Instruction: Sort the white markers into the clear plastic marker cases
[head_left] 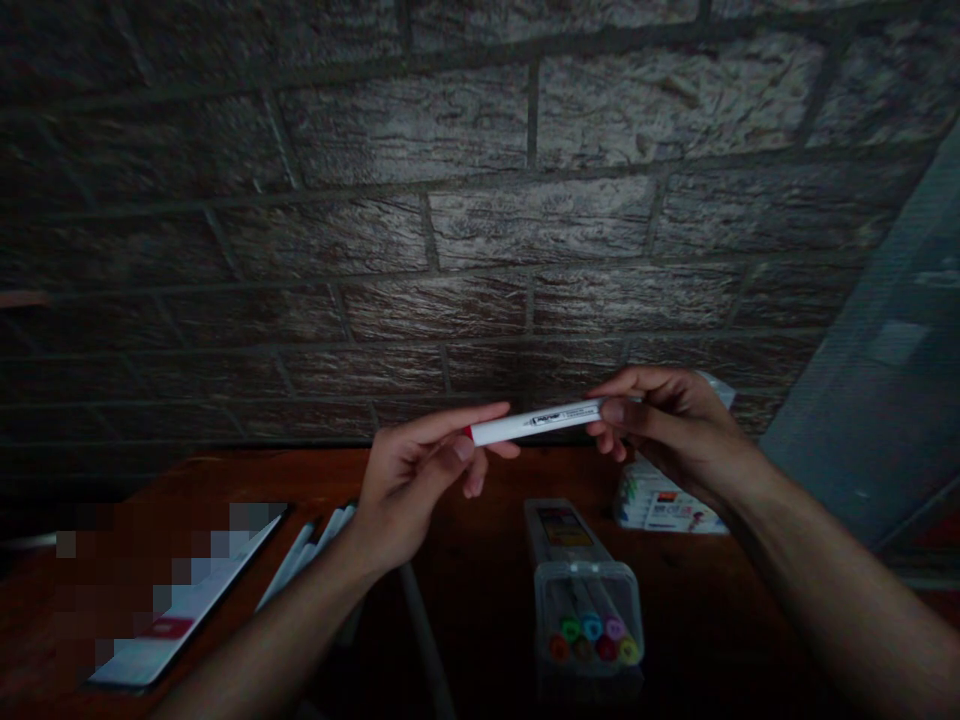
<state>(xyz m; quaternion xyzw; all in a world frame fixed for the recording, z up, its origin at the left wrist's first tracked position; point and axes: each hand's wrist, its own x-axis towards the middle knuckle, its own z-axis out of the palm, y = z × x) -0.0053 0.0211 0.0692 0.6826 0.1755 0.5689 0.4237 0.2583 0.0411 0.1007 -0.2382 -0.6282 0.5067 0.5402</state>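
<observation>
A white marker (536, 422) with dark print along its barrel is held level in the air between my two hands. My left hand (427, 475) pinches its red end between thumb and fingers. At the other end, my right hand (660, 415) grips the barrel with thumb and fingertips, covering that tip. Below the marker stands a clear plastic case (589, 610), with several markers in it showing green, blue, pink, orange, red and yellow ends.
Several light-coloured markers (307, 545) lie on the wooden table (300, 470) left of my left forearm. Further left is a tablet-like screen (180, 620), partly blurred out. White printed packs (667, 510) sit behind my right wrist. A brick wall (480, 220) rises behind the table.
</observation>
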